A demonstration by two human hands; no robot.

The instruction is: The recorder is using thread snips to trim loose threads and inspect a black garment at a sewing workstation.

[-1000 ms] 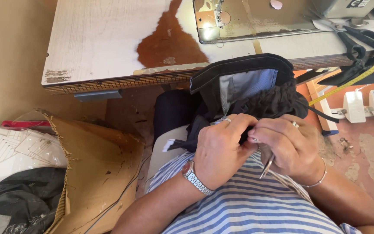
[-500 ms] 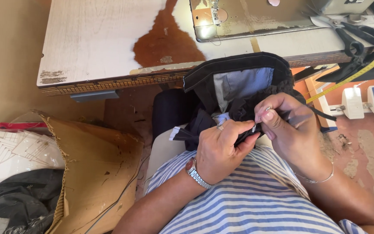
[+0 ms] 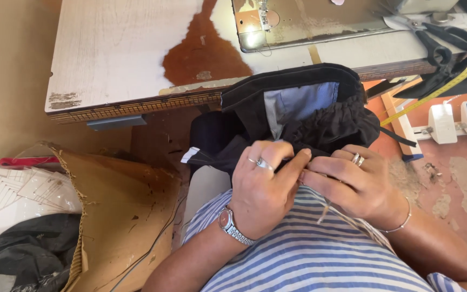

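A black garment [image 3: 298, 108] with a pale blue lining hangs from the table edge into my lap. My left hand [image 3: 263, 189], with rings and a wristwatch, pinches the garment's lower edge. My right hand [image 3: 352, 184], with a ring and a thin bracelet, grips the same edge right beside it; the fingertips of both hands meet. A thin pale thread or small tool [image 3: 325, 211] shows below my right hand; I cannot tell which.
A worn white table [image 3: 125, 48] with a brown bare patch holds a sewing machine base [image 3: 309, 21] and black scissors [image 3: 439, 35]. A yellow tape measure [image 3: 433, 92] hangs at right. A cardboard box [image 3: 120, 216] and black cloth [image 3: 22, 254] lie at left.
Both hands have come together on the garment's edge. My right hand, raised half a second ago, has dropped back beside my left. The view has shifted slightly.
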